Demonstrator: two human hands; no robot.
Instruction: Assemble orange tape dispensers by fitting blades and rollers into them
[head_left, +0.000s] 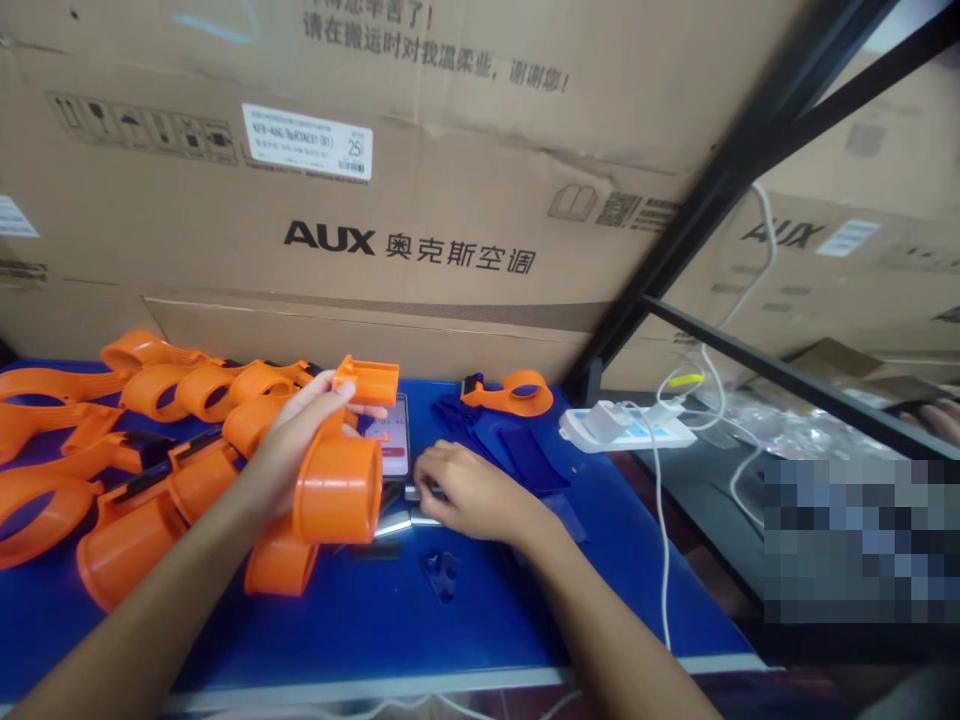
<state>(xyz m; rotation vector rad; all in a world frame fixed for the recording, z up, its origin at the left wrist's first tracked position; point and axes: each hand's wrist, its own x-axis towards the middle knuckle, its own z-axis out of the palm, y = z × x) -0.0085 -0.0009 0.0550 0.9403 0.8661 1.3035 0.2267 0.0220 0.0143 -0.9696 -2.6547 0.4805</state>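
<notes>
From my distant station I viewed a large cardboard carton [420, 180] standing behind a blue tabletop [465, 640]; orange ring-shaped pieces [202, 485] crowded its left side; a white power strip [675, 432] lay near its right side. The left hand [289, 440] was closed around an orange part [337, 492], a short cylinder with a clip-like bar above it, raised over the table just beside a phone [397, 440]; the right hand [469, 490] lay low, its fingers curled at a silver metal tool [394, 523], though I could not tell whether they pinched it. I judged the orange part light, stiff and smooth, its curved wall apt to slip; the flat side behind the cylinder offered the surest hold, the thin bar the frailest; a small blue scrap [441, 575] lay nearer the front edge.
</notes>
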